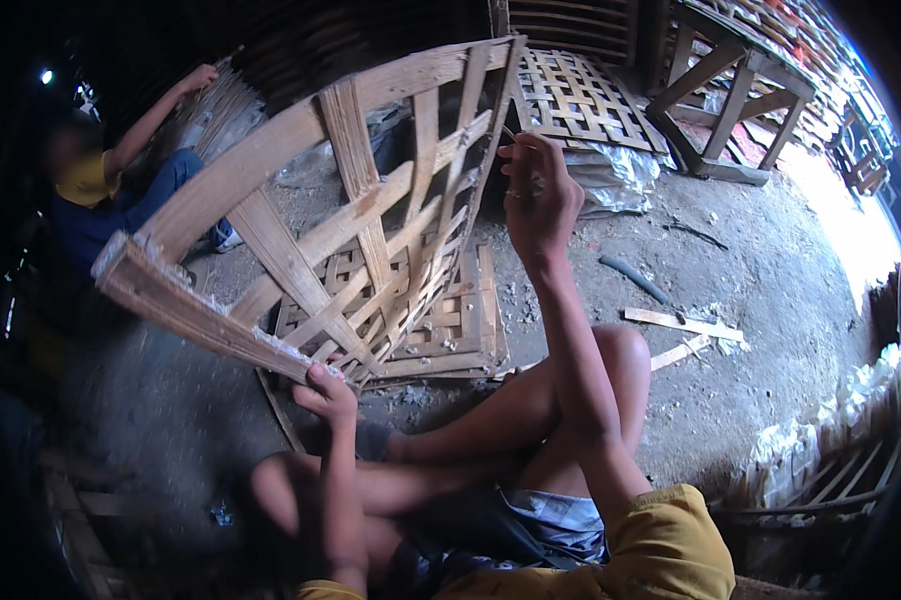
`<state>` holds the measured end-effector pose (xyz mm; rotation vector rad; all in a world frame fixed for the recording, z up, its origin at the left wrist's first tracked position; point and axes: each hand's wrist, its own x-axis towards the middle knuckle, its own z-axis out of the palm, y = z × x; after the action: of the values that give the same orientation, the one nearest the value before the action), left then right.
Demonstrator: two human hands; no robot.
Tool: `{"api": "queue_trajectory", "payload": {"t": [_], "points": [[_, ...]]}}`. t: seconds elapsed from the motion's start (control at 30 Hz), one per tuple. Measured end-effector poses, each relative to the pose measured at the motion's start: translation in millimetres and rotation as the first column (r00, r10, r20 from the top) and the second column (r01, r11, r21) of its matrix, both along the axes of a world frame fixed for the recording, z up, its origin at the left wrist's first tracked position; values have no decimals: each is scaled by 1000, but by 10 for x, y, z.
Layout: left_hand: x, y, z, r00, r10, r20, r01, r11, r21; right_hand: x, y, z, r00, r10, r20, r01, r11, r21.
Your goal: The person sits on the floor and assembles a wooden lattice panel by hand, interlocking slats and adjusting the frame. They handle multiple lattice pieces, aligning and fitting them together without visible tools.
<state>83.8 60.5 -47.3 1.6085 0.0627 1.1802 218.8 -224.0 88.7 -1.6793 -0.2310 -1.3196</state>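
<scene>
A woven panel of flat wooden slats point(365, 205) with a thick frame is held up and tilted in front of me. My left hand point(330, 390) grips its lower frame edge, fingers wrapped around the wood. Beside the panel's right edge my right hand point(542, 195) is raised with fingers bent together. A thin strand seems to show at its fingertips, but what they hold is too small to make out. Under the raised panel, another woven slat panel point(485, 310) lies on the floor by my crossed legs.
Another slat lattice point(585, 95) lies on plastic-wrapped bundles point(615, 180) beyond my right hand. A wooden trestle point(730, 100) stands at the far right. Loose wood strips point(685, 324) and a dark rod point(633, 279) lie on the floor. At left sits another person point(95, 190).
</scene>
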Motion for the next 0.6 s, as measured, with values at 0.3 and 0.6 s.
{"api": "queue_trajectory", "payload": {"t": [0.3,0.6], "points": [[-94,-99,-11,998,44,-40,-41,997,69,49,30,-94,982,-105,156,117,991,-68],[-111,-149,44,999,41,-26,-37,991,126,89,-15,-80,960,-111,258,134,988,-75]]}}
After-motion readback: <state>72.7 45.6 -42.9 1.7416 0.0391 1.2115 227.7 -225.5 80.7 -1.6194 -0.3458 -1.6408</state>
